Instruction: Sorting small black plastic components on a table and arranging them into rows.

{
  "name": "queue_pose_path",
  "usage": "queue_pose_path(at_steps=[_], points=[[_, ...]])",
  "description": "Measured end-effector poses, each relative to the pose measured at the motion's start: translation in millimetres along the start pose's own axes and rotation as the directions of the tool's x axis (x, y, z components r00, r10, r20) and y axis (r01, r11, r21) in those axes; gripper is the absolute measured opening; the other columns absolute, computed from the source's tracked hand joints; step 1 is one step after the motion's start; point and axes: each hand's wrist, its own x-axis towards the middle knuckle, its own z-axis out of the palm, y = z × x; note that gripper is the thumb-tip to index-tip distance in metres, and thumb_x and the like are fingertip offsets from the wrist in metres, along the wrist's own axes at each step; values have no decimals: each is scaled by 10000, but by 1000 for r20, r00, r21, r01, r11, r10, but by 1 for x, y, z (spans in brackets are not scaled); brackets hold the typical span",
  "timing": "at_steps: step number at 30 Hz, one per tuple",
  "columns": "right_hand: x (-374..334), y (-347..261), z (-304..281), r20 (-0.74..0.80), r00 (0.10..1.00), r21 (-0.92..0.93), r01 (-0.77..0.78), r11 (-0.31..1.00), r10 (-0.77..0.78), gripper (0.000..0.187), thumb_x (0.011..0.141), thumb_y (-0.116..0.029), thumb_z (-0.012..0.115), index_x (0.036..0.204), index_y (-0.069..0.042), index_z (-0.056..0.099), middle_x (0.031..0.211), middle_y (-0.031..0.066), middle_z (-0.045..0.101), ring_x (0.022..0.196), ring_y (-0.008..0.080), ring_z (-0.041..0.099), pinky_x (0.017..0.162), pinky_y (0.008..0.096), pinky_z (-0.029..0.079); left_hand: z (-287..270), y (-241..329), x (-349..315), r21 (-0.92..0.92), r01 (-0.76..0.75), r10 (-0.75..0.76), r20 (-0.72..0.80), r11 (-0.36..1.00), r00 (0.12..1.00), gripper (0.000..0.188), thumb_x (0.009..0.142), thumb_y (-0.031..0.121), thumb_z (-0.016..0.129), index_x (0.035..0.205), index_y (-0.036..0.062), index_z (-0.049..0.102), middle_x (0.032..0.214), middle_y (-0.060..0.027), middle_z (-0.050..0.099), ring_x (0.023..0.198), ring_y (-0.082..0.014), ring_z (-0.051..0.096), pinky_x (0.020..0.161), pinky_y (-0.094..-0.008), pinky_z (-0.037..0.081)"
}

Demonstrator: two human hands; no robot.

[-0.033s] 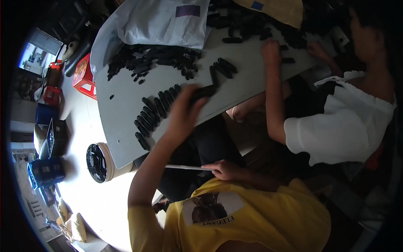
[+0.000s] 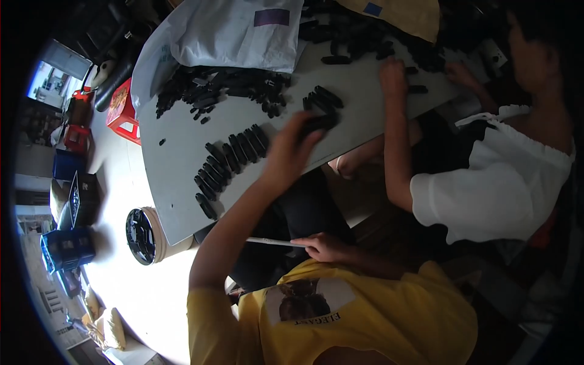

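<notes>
My left hand reaches over the grey table, slightly blurred. Its fingers close round a dark elongated plastic piece, partly hidden by the hand. Just beyond lies a small group of similar black pieces. To the left of the hand, more of them lie side by side in a slanting row. Down by my lap, my right hand is closed on the end of a thin white stick, which points left.
Piles of black pieces lie beside a white plastic bag on the table. A bucket of dark pieces stands on the floor at left. At right, a person in white has both hands at the table.
My left hand has moved right and away from me with the dark piece, from beside the row toward the small group. My right hand and the stick have hardly moved.
</notes>
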Motion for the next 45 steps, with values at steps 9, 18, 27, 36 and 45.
queue_pose_path(at_steps=[9, 18, 27, 36, 45], points=[[6, 6, -5, -34, 998, 32, -56, 998, 57, 342, 818, -87, 584, 1158, -77, 613, 845, 188, 656, 761, 340, 651, 654, 412, 520, 155, -23, 128, 239, 194, -152, -185, 951, 971, 230, 864, 147, 599, 1069, 56, 549, 1022, -167, 613, 915, -347, 605, 749, -442, 497], [3, 17, -11, 22, 999, 57, -33, 998, 32, 492, 810, -35, 523, 1293, -127, 550, 882, 187, 670, 675, 310, 646, 619, 378, 517, 179, -49, 132, 431, 46, 39, -186, 901, 982, 382, 811, 101, 591, 1190, 97, 544, 1203, -174, 529, 1126, -330, 499, 900, -440, 443], [2, 9, -9, 8, 999, 148, -47, 988, 46, 452, 809, -74, 543, 1259, -106, 572, 852, 192, 665, 646, 299, 647, 595, 367, 517, -18, -90, 99, 202, -198, 257, -327, 959, 910, 241, 898, 19, 527, 1104, 71, 639, 1101, -89, 641, 1017, -193, 605, 839, -279, 471], [-22, -17, -21, -431, 871, 354, -77, 932, 235, 56, 827, -88, 576, 868, -49, 579, 635, 53, 547, 549, 112, 550, 510, 281, 445, -55, -83, 61, 423, -191, 285, -172, 886, 943, 297, 863, 1, 491, 1113, 62, 641, 1147, -100, 634, 1017, -250, 610, 864, -311, 465], [-15, -43, -91, -755, 584, 392, 38, 919, 297, 48, 902, -74, 538, 946, -62, 524, 706, -45, 442, 562, 15, 376, 492, 180, 308, 57, -75, 49, 688, -368, 227, 291, 626, 929, 517, 840, 341, 620, 1304, 139, 515, 1455, -92, 372, 1365, -252, 313, 1084, -457, 297]])
